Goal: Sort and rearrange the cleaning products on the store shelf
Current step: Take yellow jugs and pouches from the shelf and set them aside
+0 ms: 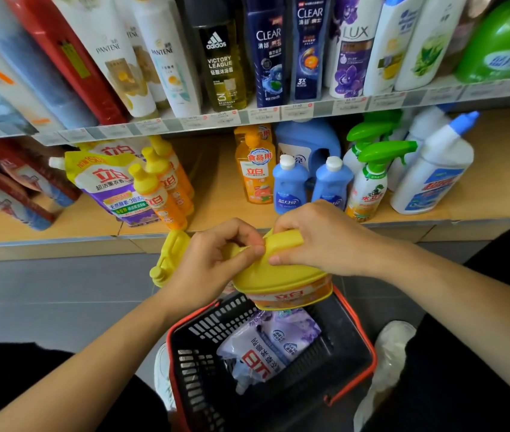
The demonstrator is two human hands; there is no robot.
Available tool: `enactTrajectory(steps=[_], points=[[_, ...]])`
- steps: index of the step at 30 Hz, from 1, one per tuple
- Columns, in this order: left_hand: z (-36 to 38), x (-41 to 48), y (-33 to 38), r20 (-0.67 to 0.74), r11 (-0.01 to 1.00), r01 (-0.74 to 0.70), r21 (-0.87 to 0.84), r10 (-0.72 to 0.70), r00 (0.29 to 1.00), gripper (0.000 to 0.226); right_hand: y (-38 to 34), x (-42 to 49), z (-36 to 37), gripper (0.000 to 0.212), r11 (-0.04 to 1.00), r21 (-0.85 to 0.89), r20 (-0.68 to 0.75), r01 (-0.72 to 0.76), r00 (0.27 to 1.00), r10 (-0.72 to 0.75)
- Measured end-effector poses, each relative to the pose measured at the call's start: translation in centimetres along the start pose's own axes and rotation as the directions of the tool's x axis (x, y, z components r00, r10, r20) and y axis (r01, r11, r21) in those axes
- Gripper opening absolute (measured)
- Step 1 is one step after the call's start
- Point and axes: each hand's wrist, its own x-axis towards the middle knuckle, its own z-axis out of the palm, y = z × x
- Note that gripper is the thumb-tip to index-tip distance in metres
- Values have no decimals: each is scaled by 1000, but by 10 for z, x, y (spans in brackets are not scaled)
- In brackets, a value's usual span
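Down before the store shelf (497, 182) crowded with detergent bottles, over the black, red-rimmed basket (197, 363) with a purple pouch (266, 350) inside, holding the yellow-lidded tub (281, 285) aloft, gripped at its lid handle by curled fingers of left hand (216, 254) and right hand (319, 241).
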Motion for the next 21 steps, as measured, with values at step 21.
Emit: enactTrajectory(steps=[21], points=[[-28, 10, 6, 243, 909, 106, -402, -6, 970, 53, 21, 5, -42, 15, 885, 453, 18, 109, 991, -131]])
